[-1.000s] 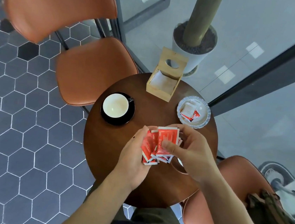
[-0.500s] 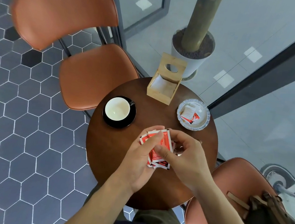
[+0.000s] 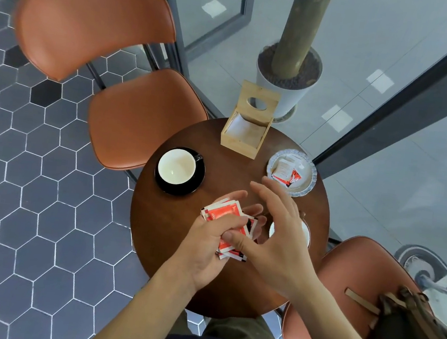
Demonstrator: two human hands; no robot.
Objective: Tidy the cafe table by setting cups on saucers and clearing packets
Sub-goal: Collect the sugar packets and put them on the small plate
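Note:
My left hand (image 3: 202, 250) grips a stack of red sugar packets (image 3: 226, 211) above the round brown table (image 3: 159, 231). My right hand (image 3: 279, 231) hovers beside the stack with its fingers stretched out toward the far right, the thumb lying against the packets. A white cup (image 3: 177, 165) stands on a black saucer (image 3: 200, 179) at the table's left. A second white cup (image 3: 305, 231) is mostly hidden under my right hand. A small pale plate (image 3: 309, 179) at the far right holds a few packets (image 3: 286, 172).
A wooden napkin box (image 3: 246, 133) stands at the table's far edge. An orange chair (image 3: 138, 120) is at the left; another orange chair (image 3: 358, 268) at the right carries a bag (image 3: 416, 325). A potted trunk (image 3: 284, 87) and glass walls lie behind.
My right hand has let go of the packets and spread its fingers, while the left hand keeps the stack. The second cup now shows partly under the right hand.

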